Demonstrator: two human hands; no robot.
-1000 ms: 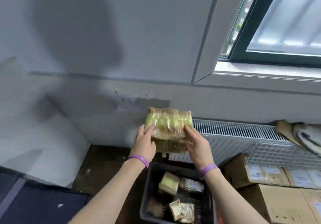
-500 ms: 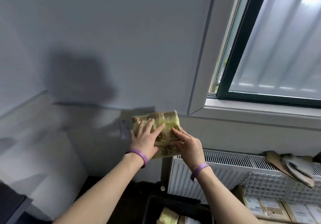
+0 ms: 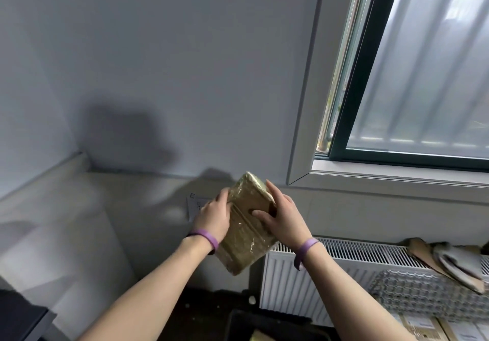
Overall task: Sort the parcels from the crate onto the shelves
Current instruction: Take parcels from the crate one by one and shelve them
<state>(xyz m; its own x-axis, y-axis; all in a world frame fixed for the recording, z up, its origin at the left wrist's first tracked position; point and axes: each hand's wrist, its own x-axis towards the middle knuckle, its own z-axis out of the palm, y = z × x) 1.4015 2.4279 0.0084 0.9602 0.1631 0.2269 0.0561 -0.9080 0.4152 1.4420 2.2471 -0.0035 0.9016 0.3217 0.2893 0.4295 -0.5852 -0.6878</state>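
I hold the parcel [image 3: 246, 237] up in the air between both hands, in front of the wall and above the crate. It is a flat, rectangular slab of brown cardboard under glossy, wrinkled clear film with a yellowish cast. It stands on end and tilts a little, its lower corner hanging free below my wrists. My left hand [image 3: 214, 216] curls its fingers round the left long edge. My right hand [image 3: 283, 219] wraps over the right edge, with the thumb pressed flat on the brown face. A purple band sits on each wrist.

Behind the parcel a small white paper label [image 3: 194, 204] sticks to the smooth grey wall [image 3: 158, 62], partly hidden by my left hand. Below, at the frame's bottom edge, the dark plastic rim of the crate [image 3: 264, 317] shows, with a scrap of yellow inside that may be another parcel; too little of it is visible to be sure. Just right of the crate a white ribbed radiator [image 3: 330, 277] runs along the wall. A wire mesh basket [image 3: 423, 293] stands in front of it, with labelled cardboard boxes [image 3: 455, 332] below. Above the radiator a dark-framed window [image 3: 423, 76] sits over a pale sill. To the left, open wall and air leave my arms room.
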